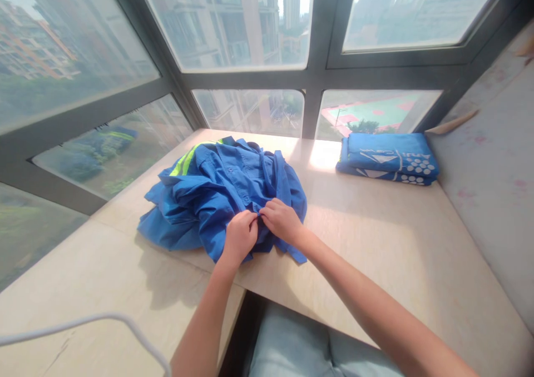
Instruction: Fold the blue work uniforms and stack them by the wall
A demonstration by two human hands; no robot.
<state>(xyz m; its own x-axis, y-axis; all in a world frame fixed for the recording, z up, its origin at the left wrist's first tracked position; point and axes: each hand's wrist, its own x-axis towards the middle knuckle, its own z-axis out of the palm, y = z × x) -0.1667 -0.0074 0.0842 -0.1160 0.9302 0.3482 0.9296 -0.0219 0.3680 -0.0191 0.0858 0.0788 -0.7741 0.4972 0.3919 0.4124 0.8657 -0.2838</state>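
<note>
A crumpled blue shirt (237, 171) with buttons down its front and yellow-green stripes at its upper left lies on the pale sill (375, 221). My left hand (242, 233) is closed on the shirt's near edge, thumb and fingers pinched together. Right beside it, my right hand (280, 219) pinches the same edge of the cloth. The fingertips of both hands almost meet. What lies between them is too small to make out.
Folded blue garments (387, 157) with white print are stacked at the back right, near the patterned wall (496, 182). A white cable (104, 317) curves across the lower left. Framed windows (250, 79) rise behind the sill.
</note>
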